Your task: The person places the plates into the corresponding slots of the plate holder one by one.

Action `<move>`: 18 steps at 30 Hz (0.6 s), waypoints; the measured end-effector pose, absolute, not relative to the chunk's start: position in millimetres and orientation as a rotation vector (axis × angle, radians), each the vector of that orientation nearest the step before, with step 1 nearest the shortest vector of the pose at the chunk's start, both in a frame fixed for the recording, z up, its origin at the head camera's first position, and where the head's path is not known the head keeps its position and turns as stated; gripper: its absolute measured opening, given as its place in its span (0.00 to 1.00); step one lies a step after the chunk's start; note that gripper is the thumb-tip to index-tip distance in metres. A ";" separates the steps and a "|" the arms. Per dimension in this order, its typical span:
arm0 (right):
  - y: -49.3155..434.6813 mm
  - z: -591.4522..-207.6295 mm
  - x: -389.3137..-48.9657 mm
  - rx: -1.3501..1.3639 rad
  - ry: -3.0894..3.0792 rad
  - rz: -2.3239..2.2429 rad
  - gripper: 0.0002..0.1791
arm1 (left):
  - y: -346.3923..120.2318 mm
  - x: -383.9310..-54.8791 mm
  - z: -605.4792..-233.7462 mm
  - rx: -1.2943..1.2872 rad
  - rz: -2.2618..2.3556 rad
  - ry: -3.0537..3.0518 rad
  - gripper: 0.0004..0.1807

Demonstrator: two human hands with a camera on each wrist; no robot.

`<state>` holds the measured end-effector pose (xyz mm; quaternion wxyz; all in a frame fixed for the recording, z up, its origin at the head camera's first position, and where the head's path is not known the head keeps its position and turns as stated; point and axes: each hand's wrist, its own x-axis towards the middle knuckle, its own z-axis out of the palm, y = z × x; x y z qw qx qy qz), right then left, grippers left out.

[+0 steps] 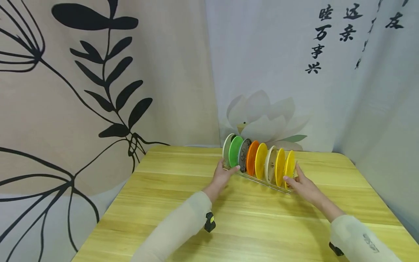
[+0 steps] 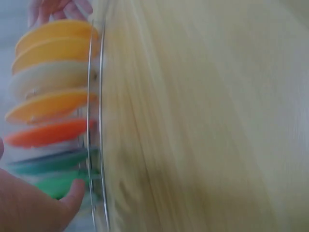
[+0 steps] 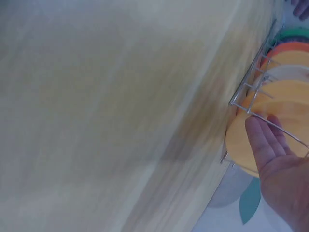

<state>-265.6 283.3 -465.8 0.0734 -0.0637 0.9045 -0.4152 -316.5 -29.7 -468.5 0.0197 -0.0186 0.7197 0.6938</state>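
Observation:
A wire dish rack (image 1: 262, 181) holds several plates on edge in a row near the back of the table. From left to right come a cream plate, a green plate (image 1: 235, 151), a dark patterned plate (image 1: 243, 154), an orange plate (image 1: 252, 158), a yellow plate (image 1: 260, 160), another cream plate (image 1: 270, 163) and two more yellow ones. My left hand (image 1: 220, 178) grips the rack's left end, thumb at the front. At the other end, my right hand (image 1: 304, 187) holds the rack beside the last yellow plate (image 3: 246, 140); its fingers touch the end wire.
The wooden table (image 1: 183, 163) extends in front and to both sides of the rack. Close behind it hangs a printed curtain (image 1: 176, 72) with plant drawings, a lotus and writing. Another stretch of curtain borders the table's right side.

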 end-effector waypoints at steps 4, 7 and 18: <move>275.4 -466.7 -259.4 -0.205 2.713 -1.267 0.54 | -19.0 -312.7 -471.0 -0.014 2.182 2.208 0.47; 271.1 -468.0 -257.1 -0.220 2.741 -1.239 0.55 | -14.1 -310.8 -472.7 -0.036 2.189 2.189 0.50; 294.3 -468.4 -269.2 -0.209 2.841 -1.195 0.55 | -0.1 -302.9 -471.1 -0.030 2.146 2.180 0.53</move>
